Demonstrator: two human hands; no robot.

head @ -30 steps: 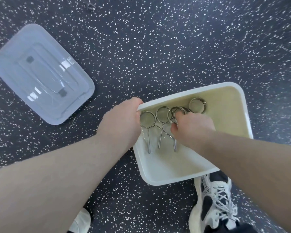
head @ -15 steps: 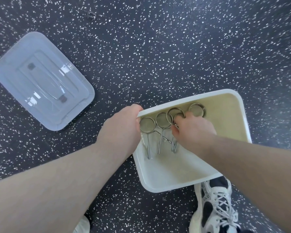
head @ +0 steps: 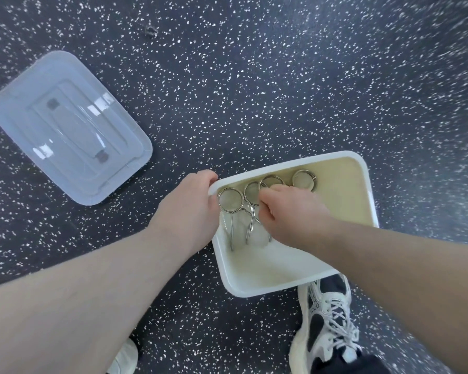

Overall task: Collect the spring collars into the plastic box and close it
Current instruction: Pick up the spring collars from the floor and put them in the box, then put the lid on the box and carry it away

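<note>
since the earlier frames the right hand [head: 295, 211] has been shifted slightly leftward inside the box [head: 362, 168], so that the middle of the row of collars [head: 229, 198] is now covered by it. its fingers are curled narrow and pinched at the ring of one collar; whether that ring is truly held cannot be told. the left corner of the box rim is gripped by the left hand [head: 192, 203], thumb over the edge. four collars are seen in a row along the far wall, just beyond the right fingertips, one ring clear on either side. the lid [head: 68, 128] is lying on the speckled floor [head: 254, 76], well apart to the left of the left hand. a laced shoe [head: 327, 325] is seen below the box. no writing can be read anywhere.
</note>
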